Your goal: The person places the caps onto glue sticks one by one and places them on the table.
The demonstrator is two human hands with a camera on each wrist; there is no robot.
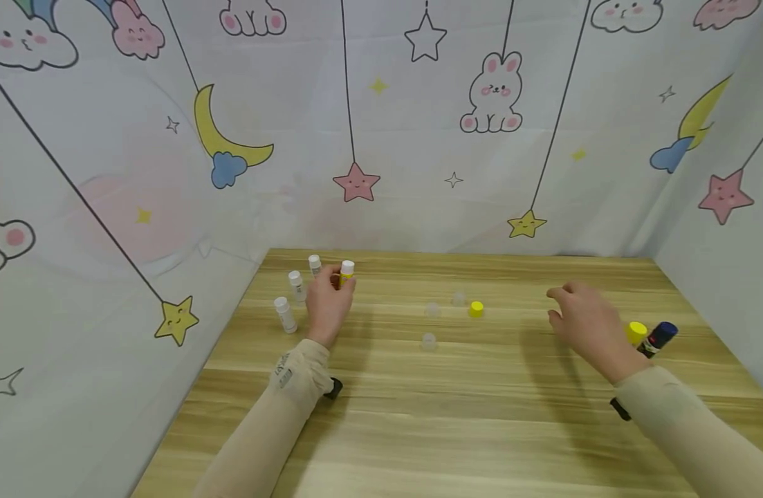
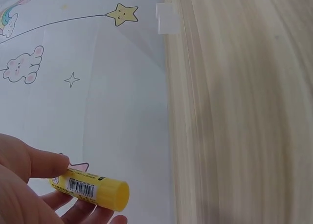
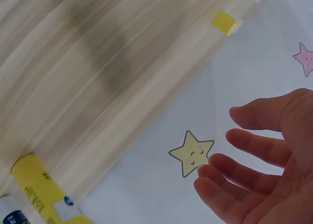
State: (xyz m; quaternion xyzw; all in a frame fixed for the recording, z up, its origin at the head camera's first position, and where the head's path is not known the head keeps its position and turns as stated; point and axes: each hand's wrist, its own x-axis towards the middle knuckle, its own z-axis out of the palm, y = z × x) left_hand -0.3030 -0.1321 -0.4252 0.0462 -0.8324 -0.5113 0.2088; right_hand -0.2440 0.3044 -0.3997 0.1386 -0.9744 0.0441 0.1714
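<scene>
My left hand (image 1: 330,304) holds a yellow glue stick (image 2: 88,187) between thumb and fingers, raised off the table at the back left. In the head view its white end points up; the left wrist view shows a barcode on its side and a yellow end. Just left of this hand stand white glue sticks (image 1: 285,315), one partly behind the fingers. The right hand (image 1: 589,328) hovers over the right side with fingers loosely bent and nothing in them. Beside its wrist are a yellow tube (image 3: 41,187) and a dark blue tube (image 1: 661,337), both partly hidden.
A yellow cap (image 1: 476,309) lies mid-table, along with several small translucent caps (image 1: 428,342). A white printed curtain (image 1: 406,124) hangs behind the wooden table (image 1: 418,429) and along both sides. Dark straps (image 1: 333,388) show under the sleeves.
</scene>
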